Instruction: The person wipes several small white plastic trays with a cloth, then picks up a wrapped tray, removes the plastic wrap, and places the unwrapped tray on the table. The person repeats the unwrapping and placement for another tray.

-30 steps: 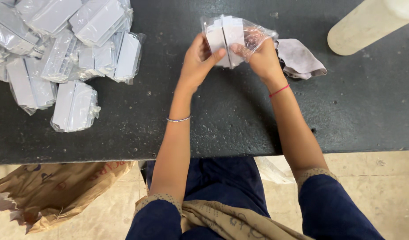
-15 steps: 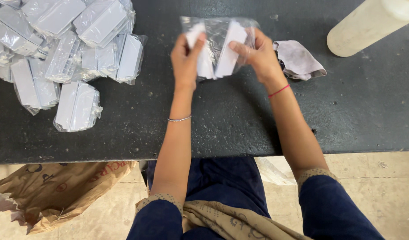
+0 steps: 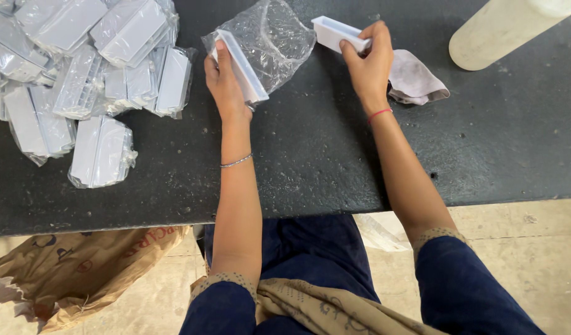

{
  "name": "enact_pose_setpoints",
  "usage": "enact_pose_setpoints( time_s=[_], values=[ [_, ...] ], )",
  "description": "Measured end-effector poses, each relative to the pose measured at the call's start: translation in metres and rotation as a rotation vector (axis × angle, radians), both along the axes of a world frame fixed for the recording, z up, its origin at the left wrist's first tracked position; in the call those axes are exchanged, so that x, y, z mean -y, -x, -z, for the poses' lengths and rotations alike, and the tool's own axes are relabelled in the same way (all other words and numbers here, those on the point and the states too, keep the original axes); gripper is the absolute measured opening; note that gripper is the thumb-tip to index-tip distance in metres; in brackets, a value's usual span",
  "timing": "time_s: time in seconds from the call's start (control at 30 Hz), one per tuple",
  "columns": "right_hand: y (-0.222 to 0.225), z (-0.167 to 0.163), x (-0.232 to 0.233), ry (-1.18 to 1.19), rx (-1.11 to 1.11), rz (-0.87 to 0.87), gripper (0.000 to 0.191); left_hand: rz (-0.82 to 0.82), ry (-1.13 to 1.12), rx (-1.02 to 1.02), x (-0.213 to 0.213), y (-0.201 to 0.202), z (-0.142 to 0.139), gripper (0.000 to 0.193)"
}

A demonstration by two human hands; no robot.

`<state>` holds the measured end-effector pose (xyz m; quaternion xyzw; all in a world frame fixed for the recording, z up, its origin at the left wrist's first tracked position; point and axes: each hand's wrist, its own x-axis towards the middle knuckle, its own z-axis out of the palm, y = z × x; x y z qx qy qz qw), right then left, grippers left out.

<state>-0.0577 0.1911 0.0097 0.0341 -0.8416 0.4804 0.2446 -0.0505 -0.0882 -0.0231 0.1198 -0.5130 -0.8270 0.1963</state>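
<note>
My left hand [image 3: 222, 84] grips a white plastic part [image 3: 242, 68] that still sits in a crumpled clear plastic bag [image 3: 273, 40] on the black table [image 3: 298, 167]. A second white plastic part [image 3: 336, 34], out of the bag, is held in my right hand [image 3: 367, 62] just right of the bag. The two hands are apart, with the bag between them.
A heap of several bagged white parts [image 3: 81, 80] covers the table's left end. A greyish cloth [image 3: 416, 80] lies by my right hand and a cream cylinder [image 3: 502, 28] at the far right. A brown paper sack [image 3: 81, 267] lies on the floor at left.
Both hands held the bag with two parts together. They have spread apart: the right hand has drawn one part out to the right, the left keeps the other in the bag.
</note>
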Motion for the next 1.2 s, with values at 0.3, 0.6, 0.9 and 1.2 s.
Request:
enact_pose_setpoints(
  time_s=[0.3,0.6,0.9,1.2],
  values=[
    [-0.017,-0.031,0.012,-0.224,-0.308,-0.141,0.014,0.009,0.042,-0.032,-0.010,0.000,-0.002,0.053],
    [-0.044,-0.053,0.045,0.153,0.139,-0.576,0.019,0.013,0.272,-0.119,-0.044,-0.011,-0.013,0.039],
    [-0.054,-0.062,0.055,-0.027,0.135,-0.515,0.044,0.129,0.075,-0.193,-0.058,-0.026,-0.037,0.028],
    [-0.048,-0.042,0.058,-0.059,0.171,-0.443,0.039,0.133,-0.046,-0.176,-0.056,-0.022,-0.031,0.022]
  ],
)
